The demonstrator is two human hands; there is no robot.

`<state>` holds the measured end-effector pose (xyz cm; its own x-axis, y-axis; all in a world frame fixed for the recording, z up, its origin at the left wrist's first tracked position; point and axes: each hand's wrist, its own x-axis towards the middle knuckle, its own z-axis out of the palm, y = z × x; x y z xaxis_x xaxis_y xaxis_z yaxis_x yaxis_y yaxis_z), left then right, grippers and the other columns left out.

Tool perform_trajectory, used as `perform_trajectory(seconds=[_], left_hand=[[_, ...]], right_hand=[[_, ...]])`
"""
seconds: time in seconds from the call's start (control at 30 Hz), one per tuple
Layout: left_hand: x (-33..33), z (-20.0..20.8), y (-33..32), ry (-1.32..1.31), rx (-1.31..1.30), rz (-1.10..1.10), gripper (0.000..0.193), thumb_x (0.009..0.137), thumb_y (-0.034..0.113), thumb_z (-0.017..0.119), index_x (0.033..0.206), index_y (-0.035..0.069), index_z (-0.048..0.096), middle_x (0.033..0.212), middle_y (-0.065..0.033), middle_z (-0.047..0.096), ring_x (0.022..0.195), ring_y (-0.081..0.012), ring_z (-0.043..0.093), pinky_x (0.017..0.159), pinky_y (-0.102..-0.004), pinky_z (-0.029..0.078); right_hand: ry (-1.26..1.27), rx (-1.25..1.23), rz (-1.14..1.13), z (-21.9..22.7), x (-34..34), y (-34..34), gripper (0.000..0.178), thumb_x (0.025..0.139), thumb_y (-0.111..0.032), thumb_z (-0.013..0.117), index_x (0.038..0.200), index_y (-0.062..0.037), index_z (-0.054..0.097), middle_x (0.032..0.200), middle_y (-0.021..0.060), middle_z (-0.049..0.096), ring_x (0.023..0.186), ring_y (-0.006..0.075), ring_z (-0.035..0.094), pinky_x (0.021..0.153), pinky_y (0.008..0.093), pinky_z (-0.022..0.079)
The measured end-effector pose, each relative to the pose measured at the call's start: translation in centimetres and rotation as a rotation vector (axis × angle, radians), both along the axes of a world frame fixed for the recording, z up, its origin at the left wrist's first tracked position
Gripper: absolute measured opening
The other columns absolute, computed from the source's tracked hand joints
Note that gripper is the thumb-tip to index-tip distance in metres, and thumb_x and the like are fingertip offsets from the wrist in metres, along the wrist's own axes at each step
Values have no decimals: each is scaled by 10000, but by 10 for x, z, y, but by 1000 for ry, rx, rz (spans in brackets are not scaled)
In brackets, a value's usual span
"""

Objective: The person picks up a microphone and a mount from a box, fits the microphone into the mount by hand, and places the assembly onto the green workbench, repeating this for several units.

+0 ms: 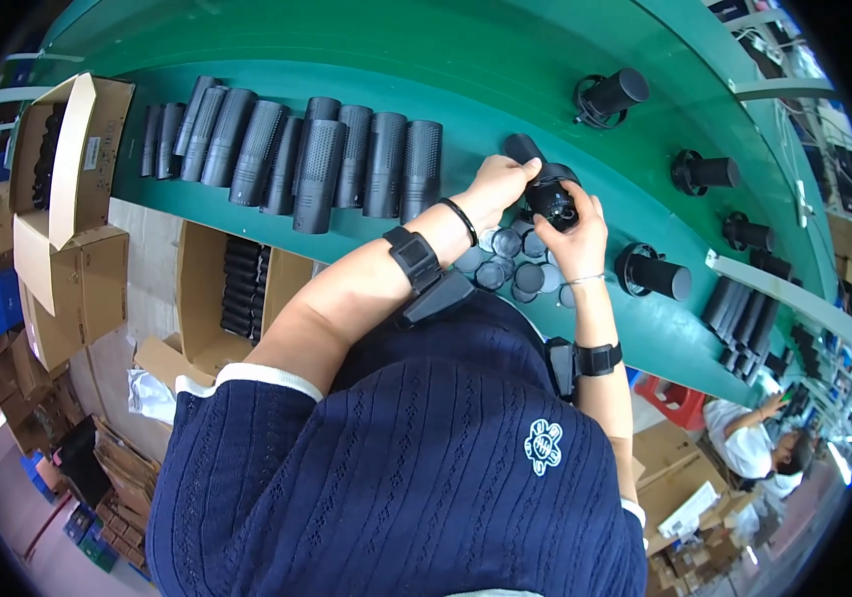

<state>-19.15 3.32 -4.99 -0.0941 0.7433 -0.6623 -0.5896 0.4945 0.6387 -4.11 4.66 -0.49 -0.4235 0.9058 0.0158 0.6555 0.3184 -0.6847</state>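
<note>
Both hands are on a black, wide round part (551,197) over the green bench. My left hand (499,189) grips its left side, the thumb pressed against its upper rim. My right hand (579,235) is curled around its right and near side, thumb and fingertips against it. A short black cylinder (521,148) shows just beyond the left thumb; I cannot tell whether it joins the round part. Below the hands lies a loose cluster of several grey round caps (508,261). The palms hide some of the round part.
Several black perforated tubes (319,177) stand in rows on the bench's left. Black cylinders with round ring bases stand at right, one (657,273) near my right wrist. An open carton (209,284) holds dark parts. A co-worker (745,438) sits at far right near a red stool (677,403).
</note>
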Motion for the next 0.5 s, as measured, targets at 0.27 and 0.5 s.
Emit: perform_trajectory(seconds=[0.27, 0.5], left_hand=[[2, -9, -3, -15, 16, 57, 265, 884, 219, 635, 885, -46, 646, 884, -102, 632, 866, -166, 545, 770, -335, 421], [-2, 0, -3, -71, -29, 85, 289, 888, 251, 638, 877, -38, 646, 787, -58, 594, 802, -161, 545, 694, -309, 435]], right_hand=[[-34, -55, 0, 8, -8, -3, 572, 590, -184, 748, 1120, -51, 578, 944, 162, 549, 866, 336, 594, 772, 389, 499], [-56, -46, 76, 2, -2, 4, 592, 599, -169, 742, 1151, -14, 594, 899, 160, 532, 822, 300, 560, 760, 358, 479]])
